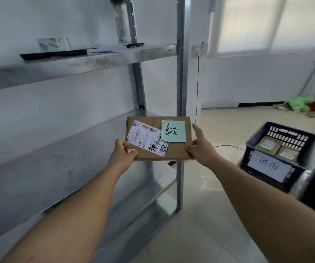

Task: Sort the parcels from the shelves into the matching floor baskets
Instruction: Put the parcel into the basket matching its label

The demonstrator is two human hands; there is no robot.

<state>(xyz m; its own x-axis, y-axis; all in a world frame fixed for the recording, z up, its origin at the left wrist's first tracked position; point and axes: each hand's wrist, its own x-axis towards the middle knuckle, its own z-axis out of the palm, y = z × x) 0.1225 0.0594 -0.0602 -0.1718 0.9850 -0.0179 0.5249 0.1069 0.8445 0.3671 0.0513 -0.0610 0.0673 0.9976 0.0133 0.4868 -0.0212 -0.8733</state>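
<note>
**Both hands on one parcel at the right end of the rack**

From my seat I see two bare forearms reach forward; the left hand (123,151) pinches the near left corner of a flat cardboard parcel (176,151), thumb on top and fingers beneath; the right hand (197,147) clamps the near right corner, thumb on top and forefinger stretched along the right edge. The hands sit apart, a parcel's width between them.

The parcel is held level in the air, in front of the rack's front upright (180,88) and at the right end of the middle shelf (58,158); I cannot tell whether its far edge touches that shelf. A white shipping label (145,139) lies slanted on its top, scrawled over in black marker; just right of it sits a pale green note (173,131) with handwritten characters.

Further right, on the tiled floor (209,196), stands a dark slotted basket (285,133); a white sign (268,166) on its near wall reads 济南; two small brown parcels (267,145) lie inside, side by side.

Above, the upper shelf (96,61) carries a long black bar (54,54), a small clear box (52,44), a clear bottle (122,29) and a black marker pen (135,45).

Farthest off, a thin cable (197,88) hangs down the wall; mops (297,103) lean in the corner under a frosted window (266,21).
</note>
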